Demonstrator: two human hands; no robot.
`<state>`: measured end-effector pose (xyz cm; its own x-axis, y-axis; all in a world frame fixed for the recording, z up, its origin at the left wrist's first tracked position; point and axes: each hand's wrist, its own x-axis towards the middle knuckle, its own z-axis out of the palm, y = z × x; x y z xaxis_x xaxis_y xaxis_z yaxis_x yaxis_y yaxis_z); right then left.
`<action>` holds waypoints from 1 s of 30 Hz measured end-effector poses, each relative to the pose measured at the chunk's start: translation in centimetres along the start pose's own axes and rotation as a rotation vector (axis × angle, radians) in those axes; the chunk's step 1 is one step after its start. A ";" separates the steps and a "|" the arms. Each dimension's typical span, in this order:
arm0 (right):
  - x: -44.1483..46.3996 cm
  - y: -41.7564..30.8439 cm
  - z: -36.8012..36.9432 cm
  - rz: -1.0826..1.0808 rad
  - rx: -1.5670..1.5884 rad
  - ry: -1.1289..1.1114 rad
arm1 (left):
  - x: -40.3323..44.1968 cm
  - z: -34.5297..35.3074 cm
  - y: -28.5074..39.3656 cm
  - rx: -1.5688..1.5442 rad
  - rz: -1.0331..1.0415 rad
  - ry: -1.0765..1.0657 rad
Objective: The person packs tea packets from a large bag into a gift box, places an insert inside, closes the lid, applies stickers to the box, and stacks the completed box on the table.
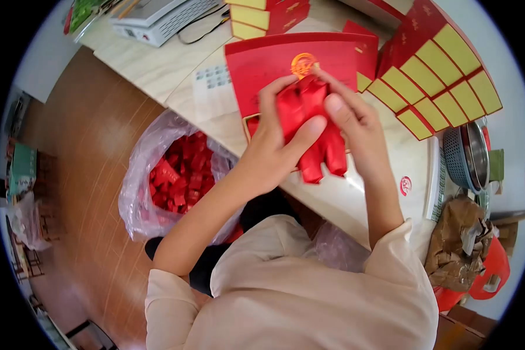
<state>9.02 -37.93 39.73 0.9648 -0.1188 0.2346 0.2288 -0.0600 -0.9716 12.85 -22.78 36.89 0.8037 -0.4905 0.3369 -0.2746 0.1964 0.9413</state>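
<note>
Small red foil packets (314,163) are bunched side by side between my two hands. My left hand (274,146) is closed round their left side, its thumb lying across the front. From the right, my right hand (356,119) grips the same bunch, with thumb and fingers pressed on the packets. Behind and below them sits an open red gift box (252,73), its raised lid marked with a round gold emblem. My hands cover most of the box's inside, so its contents are hidden.
A clear plastic bag (135,201) full of red packets stands left of the table. Red-and-yellow boxes (426,76) are stacked at right. A sticker sheet (213,96), a white appliance (157,23), a round red sticker (405,185), basins (464,157) and crumpled brown paper (455,245) lie around.
</note>
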 end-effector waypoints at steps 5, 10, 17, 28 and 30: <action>3.0 1.6 -6.4 0.071 0.055 0.133 | 6.5 4.5 -3.3 0.249 0.042 -0.086; 3.5 6.4 -8.3 0.200 0.072 0.129 | 7.1 4.8 -7.4 0.661 0.071 -0.034; 2.5 8.4 -8.2 0.404 0.095 0.076 | 6.1 3.4 -7.9 0.761 0.023 -0.103; 2.0 8.9 -7.0 0.219 -0.619 0.003 | 6.1 3.8 -9.2 0.955 0.161 -0.067; 1.9 9.3 -6.7 0.128 -0.764 -0.066 | 6.0 3.9 -9.2 1.052 0.185 -0.063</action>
<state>12.09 -45.37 31.32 0.9889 -0.1129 0.0962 -0.0145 -0.7194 -0.6944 18.16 -30.88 30.34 0.6822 -0.5772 0.4488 -0.7311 -0.5437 0.4122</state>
